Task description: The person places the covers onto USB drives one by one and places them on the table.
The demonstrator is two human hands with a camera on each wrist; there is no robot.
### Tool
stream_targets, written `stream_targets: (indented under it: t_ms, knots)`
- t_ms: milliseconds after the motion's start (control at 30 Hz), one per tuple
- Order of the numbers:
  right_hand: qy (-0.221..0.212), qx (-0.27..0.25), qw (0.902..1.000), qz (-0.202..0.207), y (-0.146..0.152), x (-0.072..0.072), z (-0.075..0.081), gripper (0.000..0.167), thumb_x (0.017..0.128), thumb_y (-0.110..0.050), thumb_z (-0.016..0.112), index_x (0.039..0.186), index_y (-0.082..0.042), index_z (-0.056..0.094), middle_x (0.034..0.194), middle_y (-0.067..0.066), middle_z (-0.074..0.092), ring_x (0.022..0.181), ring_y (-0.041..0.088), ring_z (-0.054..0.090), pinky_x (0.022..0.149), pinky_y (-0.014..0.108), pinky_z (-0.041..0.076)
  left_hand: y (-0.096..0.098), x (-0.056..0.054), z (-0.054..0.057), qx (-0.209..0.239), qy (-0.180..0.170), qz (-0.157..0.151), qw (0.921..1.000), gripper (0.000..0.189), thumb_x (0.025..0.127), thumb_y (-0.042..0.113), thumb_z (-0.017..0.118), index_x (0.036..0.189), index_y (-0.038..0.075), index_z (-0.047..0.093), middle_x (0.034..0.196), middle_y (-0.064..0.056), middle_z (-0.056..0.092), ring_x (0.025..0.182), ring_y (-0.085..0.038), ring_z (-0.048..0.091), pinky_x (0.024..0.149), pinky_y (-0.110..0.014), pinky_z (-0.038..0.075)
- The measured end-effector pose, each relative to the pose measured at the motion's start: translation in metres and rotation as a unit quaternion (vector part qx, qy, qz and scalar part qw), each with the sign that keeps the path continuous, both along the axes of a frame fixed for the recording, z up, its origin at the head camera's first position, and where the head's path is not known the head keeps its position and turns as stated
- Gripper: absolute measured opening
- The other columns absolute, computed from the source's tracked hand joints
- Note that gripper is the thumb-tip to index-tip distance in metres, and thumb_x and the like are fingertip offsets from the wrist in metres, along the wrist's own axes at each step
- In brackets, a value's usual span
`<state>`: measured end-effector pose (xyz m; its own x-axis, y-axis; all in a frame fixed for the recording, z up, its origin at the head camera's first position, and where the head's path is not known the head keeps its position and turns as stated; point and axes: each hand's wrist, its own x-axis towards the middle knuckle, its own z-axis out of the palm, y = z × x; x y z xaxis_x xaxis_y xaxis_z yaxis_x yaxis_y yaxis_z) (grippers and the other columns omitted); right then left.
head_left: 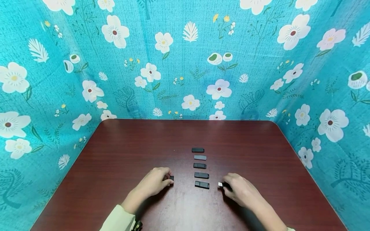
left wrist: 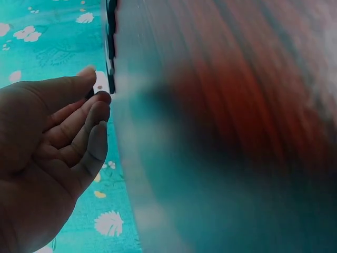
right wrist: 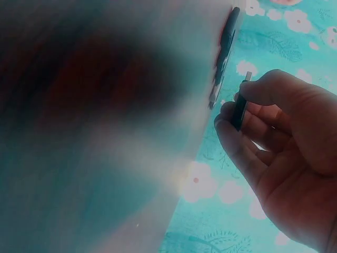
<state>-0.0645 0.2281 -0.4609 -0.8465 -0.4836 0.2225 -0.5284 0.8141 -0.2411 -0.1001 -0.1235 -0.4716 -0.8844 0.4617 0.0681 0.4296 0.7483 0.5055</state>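
Observation:
In the head view my left hand [head_left: 157,181] pinches a small black cap [head_left: 171,178] between thumb and fingertips, left of the middle of the table. My right hand [head_left: 238,189] holds a black USB flash drive [right wrist: 240,110] on the other side. Its silver plug [head_left: 220,184] is bare and points left. Between the hands several capped USB flash drives [head_left: 201,175] lie in a column, most of them black. One grey flash drive [head_left: 200,157] is second from the far end. The left fingers hide most of the cap in the left wrist view.
A dark red-brown table [head_left: 138,138] with rounded far corners bears everything. Blue flowered curtain [head_left: 173,64] hangs around its back and both sides. A pale green sleeve [head_left: 119,219] covers the left forearm, with a dark object at its cuff.

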Motion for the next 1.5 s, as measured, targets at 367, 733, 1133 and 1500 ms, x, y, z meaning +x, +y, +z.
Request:
stream_targets:
  t_ms: [367,733,1133,1500]
  knots:
    - [-0.020,-0.008,0.9997,0.011,-0.012,-0.001,0.003,0.018,0.079,-0.004,0.076,0.082,-0.014,0.062,0.080,-0.008,0.057,0.073,0.005,0.049,0.061,0.027,0.047,0.017,0.000,-0.004,-0.003,-0.007,-0.033,0.9994,0.015,0.088,0.019,0.079,0.096,0.017,0.067,0.078,0.014,0.064,0.072,-0.001,0.058,0.068,-0.027,0.050]
    - [-0.009,-0.023,0.9992,0.030,-0.022,0.002,0.000,0.016,0.079,-0.004,0.076,0.089,-0.013,0.067,0.083,-0.008,0.061,0.076,0.005,0.055,0.066,0.030,0.052,0.031,0.000,-0.004,0.000,-0.005,-0.053,0.9986,0.013,0.088,0.019,0.079,0.095,0.017,0.068,0.079,0.016,0.063,0.072,0.000,0.057,0.068,-0.026,0.050]
    - [-0.003,-0.025,0.9978,0.061,-0.038,0.004,-0.001,0.018,0.080,-0.005,0.077,0.096,-0.011,0.069,0.093,-0.002,0.068,0.087,0.014,0.065,0.074,0.032,0.056,0.045,0.004,-0.005,0.002,-0.007,-0.080,0.9968,0.015,0.088,0.020,0.079,0.094,0.018,0.066,0.075,0.018,0.059,0.072,0.000,0.054,0.068,-0.024,0.048]
    - [-0.012,-0.019,0.9976,0.066,-0.049,0.004,0.001,0.019,0.082,-0.006,0.076,0.100,-0.009,0.071,0.097,0.000,0.070,0.091,0.015,0.066,0.077,0.033,0.057,0.059,0.004,-0.007,0.000,-0.002,-0.107,0.9942,0.015,0.087,0.020,0.079,0.094,0.018,0.066,0.077,0.018,0.059,0.073,0.001,0.053,0.070,-0.021,0.048]
